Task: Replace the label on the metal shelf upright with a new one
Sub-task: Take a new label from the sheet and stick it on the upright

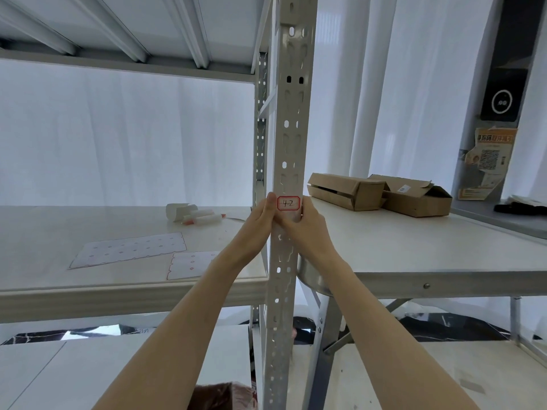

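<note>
The upright (pixel 291 128) is clasped from both sides: the left hand (pixel 260 223) is wrapped round its left edge, thumb laid beside the label (pixel 288 203), and the fingers of the right hand (pixel 307 229) are curled round the right edge. The label (red-bordered, handwritten "4-2") is stuck flat on the upright's face. Whether it is being peeled or pressed down cannot be told; a corner must be picked up if old, the edges rubbed flat if new.

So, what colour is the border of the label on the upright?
Red border; the label on the upright is white inside with dark handwriting. Head view.
</note>
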